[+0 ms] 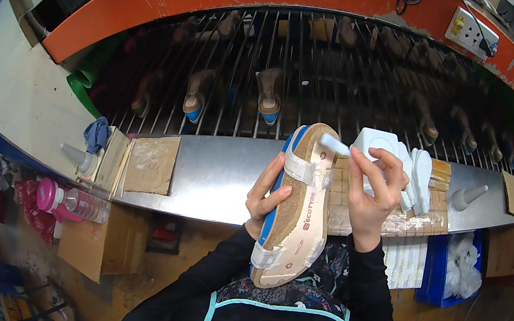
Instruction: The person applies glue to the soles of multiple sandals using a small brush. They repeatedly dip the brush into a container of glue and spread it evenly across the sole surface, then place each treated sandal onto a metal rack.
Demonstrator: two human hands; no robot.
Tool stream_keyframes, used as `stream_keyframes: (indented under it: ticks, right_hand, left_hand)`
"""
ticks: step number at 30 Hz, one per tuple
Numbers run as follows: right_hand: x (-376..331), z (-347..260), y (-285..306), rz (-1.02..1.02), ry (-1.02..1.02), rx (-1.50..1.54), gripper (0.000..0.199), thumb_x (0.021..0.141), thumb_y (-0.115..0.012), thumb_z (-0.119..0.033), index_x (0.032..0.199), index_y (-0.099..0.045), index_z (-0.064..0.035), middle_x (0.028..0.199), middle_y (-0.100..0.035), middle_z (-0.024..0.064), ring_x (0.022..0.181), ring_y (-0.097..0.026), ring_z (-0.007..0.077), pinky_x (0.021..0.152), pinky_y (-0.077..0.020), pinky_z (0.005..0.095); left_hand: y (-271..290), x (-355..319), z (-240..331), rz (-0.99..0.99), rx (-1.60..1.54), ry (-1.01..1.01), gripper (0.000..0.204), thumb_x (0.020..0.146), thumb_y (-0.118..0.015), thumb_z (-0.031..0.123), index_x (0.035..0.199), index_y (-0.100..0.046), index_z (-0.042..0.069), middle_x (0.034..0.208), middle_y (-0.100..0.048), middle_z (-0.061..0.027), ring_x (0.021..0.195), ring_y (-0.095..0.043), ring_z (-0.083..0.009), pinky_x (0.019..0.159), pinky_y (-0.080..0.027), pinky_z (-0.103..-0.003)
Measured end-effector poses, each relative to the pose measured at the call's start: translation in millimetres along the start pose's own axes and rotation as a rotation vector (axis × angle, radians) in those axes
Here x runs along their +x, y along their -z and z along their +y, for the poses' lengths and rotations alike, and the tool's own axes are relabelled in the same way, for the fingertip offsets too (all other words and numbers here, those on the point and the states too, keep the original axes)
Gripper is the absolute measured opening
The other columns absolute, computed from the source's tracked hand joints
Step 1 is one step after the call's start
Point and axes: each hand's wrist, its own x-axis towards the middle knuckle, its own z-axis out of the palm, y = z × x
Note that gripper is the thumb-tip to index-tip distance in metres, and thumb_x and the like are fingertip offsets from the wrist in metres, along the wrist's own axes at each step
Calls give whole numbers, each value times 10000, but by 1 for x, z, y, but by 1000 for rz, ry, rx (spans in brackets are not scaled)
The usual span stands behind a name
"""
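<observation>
My left hand (266, 198) grips a half-made sandal (290, 235) by its left side. The sandal has a cork-brown bottom with a pale middle panel, white strap ends folded over it, and a blue last showing along the edge. My right hand (375, 192) pinches a small brush (335, 145) with a pale, motion-blurred tip, held over the sandal's far end. Whether the tip touches the sandal I cannot tell. Just behind my right hand stands a white plastic container (376, 140), partly hidden by the fingers. White sole-shaped pieces (420, 179) stand beside it.
Beyond the metal ledge (214, 170) runs a rack of metal rods (250, 42) carrying several similar sandals (270, 94). Cardboard (152, 163) lies at left. Grey cones (469, 196) sit near both ends. Below are a bottle (84, 204) and a blue crate (435, 278).
</observation>
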Motion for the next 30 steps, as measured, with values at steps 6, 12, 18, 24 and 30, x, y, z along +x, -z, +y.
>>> stream_keyframes:
  ticks: [6,12,18,24,30]
  right_hand:
    - [2,1,12,-140,8,169,222,770,-792,-100,985,-781,-156,894,-659,-13,770,-563,116,759,-323,292]
    - [2,0,25,-259,-56,277,215,766,-785,-89,975,-777,-140,884,-653,-11,713,-561,112,747,-337,291]
    - [-2,-5,32,-282,-39,266,209,763,-789,-94,966,-781,-140,880,-651,-9,727,-566,117,761,-357,289]
    - [8,0,41,-409,-86,481,190,762,-792,-86,946,-787,-132,937,-651,10,753,-578,118,738,-397,288]
    - [7,3,31,-184,-12,234,196,798,-761,-36,985,-776,-92,965,-639,47,699,-541,116,586,-474,239]
  left_hand:
    - [7,10,7,7,61,28,548,697,-860,196,1169,-581,194,1365,-530,-252,1231,-556,-441,986,-515,-492]
    - [12,10,6,-90,-36,0,421,915,-655,158,1306,-501,131,1469,-329,-342,1310,-433,-503,980,-515,-518]
    - [8,11,4,-40,-46,-15,390,932,-608,91,1303,-498,139,1480,-324,-334,1296,-456,-489,958,-536,-507]
    - [2,15,3,59,-16,-3,460,809,-750,174,1218,-539,171,1403,-459,-290,1250,-526,-457,970,-527,-496]
    - [0,26,7,85,12,22,513,734,-834,231,1179,-581,195,1366,-534,-249,1229,-559,-438,995,-505,-506]
